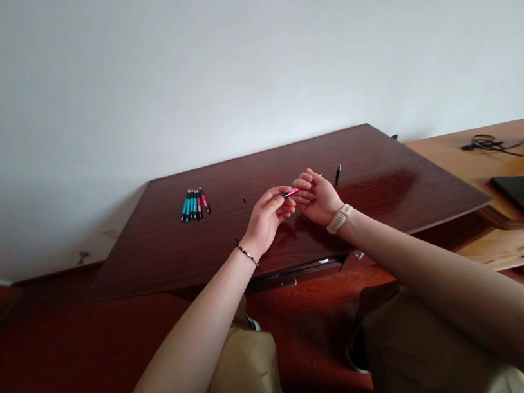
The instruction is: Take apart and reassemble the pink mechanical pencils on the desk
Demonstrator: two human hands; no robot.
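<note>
Near the middle of the frame, above the dark wooden surface (388,192), the left hand (267,215) and right hand (319,198) meet, fingers of both closed on a pink pen (291,192). A row of pens (193,205) lies left of them.

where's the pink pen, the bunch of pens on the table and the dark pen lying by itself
pink pen (291,192), head view, on the barrel between both hands
bunch of pens (193,205), head view, on the middle of the bundle
dark pen (337,175), head view, on its barrel
</note>
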